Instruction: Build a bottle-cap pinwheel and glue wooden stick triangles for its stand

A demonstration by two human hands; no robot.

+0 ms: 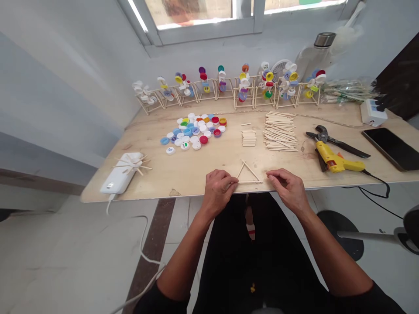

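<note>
A small triangle of thin wooden sticks (249,173) lies at the near edge of the plywood table (203,168). My left hand (218,189) rests at its left corner, fingers curled and pinched on the end of the base stick. My right hand (287,188) sits at the right corner, fingertips pressed together on the other end of that stick.
A pile of coloured bottle caps (195,130) lies at centre left, stacks of sticks (280,131) at centre right. A yellow glue gun (338,161), pliers (330,140) and a phone (393,148) are on the right. Finished cap-and-stick models (244,89) line the back edge. A white power bank (121,172) lies left.
</note>
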